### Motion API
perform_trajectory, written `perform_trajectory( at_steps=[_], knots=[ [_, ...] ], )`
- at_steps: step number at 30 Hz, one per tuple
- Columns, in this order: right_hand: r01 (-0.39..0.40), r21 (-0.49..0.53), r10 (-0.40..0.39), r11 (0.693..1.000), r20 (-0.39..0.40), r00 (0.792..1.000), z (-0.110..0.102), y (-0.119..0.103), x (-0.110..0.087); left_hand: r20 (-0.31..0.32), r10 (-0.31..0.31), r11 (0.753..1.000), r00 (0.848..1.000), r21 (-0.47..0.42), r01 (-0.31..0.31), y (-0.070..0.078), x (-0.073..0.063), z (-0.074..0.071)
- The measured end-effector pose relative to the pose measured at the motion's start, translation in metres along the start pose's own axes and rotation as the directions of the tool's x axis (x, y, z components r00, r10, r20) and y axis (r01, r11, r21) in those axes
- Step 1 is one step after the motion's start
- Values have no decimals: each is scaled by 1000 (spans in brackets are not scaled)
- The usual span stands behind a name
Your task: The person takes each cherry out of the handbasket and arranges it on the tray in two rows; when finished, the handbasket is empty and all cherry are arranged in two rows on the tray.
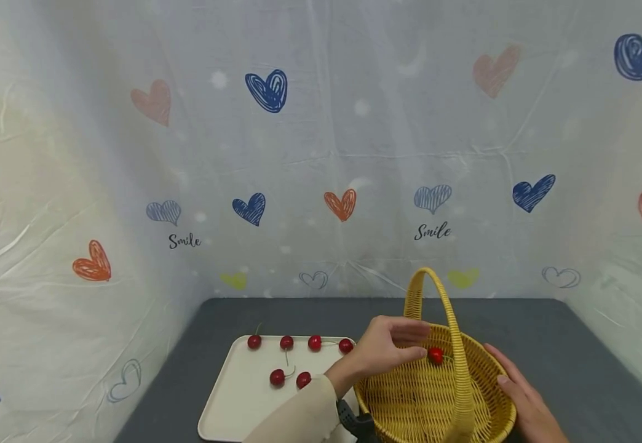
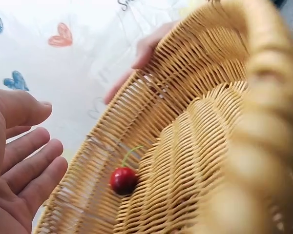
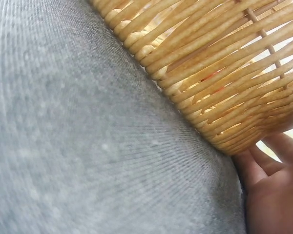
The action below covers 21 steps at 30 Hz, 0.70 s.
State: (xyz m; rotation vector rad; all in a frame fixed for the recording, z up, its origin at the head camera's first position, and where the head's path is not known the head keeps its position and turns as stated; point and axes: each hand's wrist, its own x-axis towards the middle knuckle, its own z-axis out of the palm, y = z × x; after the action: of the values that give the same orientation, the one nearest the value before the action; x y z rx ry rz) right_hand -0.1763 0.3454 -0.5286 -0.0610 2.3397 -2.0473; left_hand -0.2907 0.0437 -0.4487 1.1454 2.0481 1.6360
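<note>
My left hand (image 1: 390,344) is over the left side of a yellow wicker basket (image 1: 409,400), its fingers extended and nothing in them. A red cherry (image 1: 435,355) with a green stem lies inside the basket; the left wrist view shows this cherry (image 2: 123,181) against the woven wall, apart from the left hand (image 2: 27,161). My right hand (image 1: 531,400) rests against the outside of the basket's right side, with the thumb at the rim. In the right wrist view, the right hand's (image 3: 278,190) fingers reach partly behind the basket's outer wall (image 3: 224,83).
Left of the basket, a cream tray (image 1: 232,400) bears several dark red cherries (image 1: 277,378), partly covered by my left sleeve (image 1: 299,418). The basket's tall handle (image 1: 454,326) arches over its middle. Heart-printed sheeting (image 1: 332,123) encloses the grey tabletop (image 1: 570,351).
</note>
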Motion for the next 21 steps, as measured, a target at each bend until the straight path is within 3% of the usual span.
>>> perform_trajectory(
  at_steps=[4,9,12,15,17,21],
  knots=[
    [-16,0,16,1000,-3,1000,0,0,0,24,-41,998,999,46,40,-5,9,8],
    [-44,1,44,999,-7,999,1,-2,0,47,-95,990,994,108,90,-9,7,9],
    [-45,14,45,999,0,999,1,-1,1,93,-129,987,987,106,119,-8,5,5],
    [-38,25,38,999,2,999,0,-1,1,164,-151,976,975,180,121,-7,5,3],
    [-32,9,32,999,-6,999,-1,-1,0,205,-151,950,967,301,85,-7,8,3],
    [-48,-18,48,999,-15,999,0,-3,-2,257,-152,839,954,544,-13,-10,11,2]
  ],
)
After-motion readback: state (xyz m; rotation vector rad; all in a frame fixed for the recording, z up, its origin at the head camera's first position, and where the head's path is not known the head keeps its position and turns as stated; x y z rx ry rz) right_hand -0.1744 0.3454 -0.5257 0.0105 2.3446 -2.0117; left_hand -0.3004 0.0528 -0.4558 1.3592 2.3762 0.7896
